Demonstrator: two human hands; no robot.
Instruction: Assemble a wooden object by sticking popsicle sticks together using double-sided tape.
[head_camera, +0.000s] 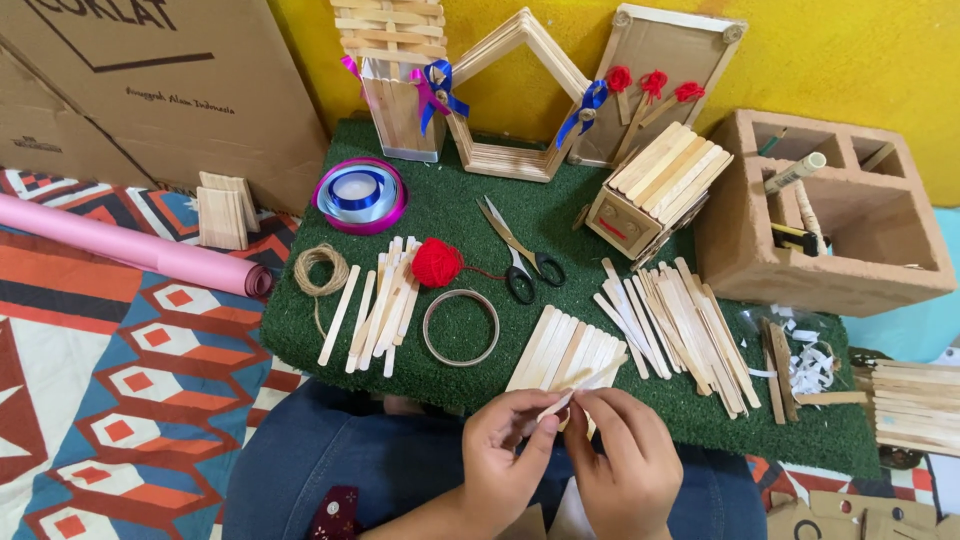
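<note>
Both hands pinch one flat wooden craft stick (578, 392): left hand (508, 447) fingertips closed on its lower end, right hand (622, 462) thumb and forefinger closed on it just beside, mid-length. Stick's long axis runs up and to the right, away from the body, free tip over the near edge of the glued stick panel (562, 350). Both hands equally near; left has the end, right the shaft.

Left to right: pink paper roll (130, 248), smooth, lying on the patterned mat (100, 400). Small stick stack (224, 210) beside cardboard. Green turf-textured board (460, 215) carries the rest. Coil of rough jute twine (320, 270). Blue ribbon spool (359, 193) with magenta rim. Loose pale sticks (385, 300), fanned. Fuzzy red yarn ball (438, 262), touching those sticks. Thin ring (460, 327), lying flat. Scissors (520, 255), black handles, blades shut. Second loose stick pile (680, 320), right of the panel. Behind it a small stick house (655, 190), tilted. Pentagon stick frame (520, 100) leaning on the yellow wall. Far right a compartmented brown block organizer (820, 210), matte, tools inside. Paper scraps (810, 365) near the board's right edge.
</note>
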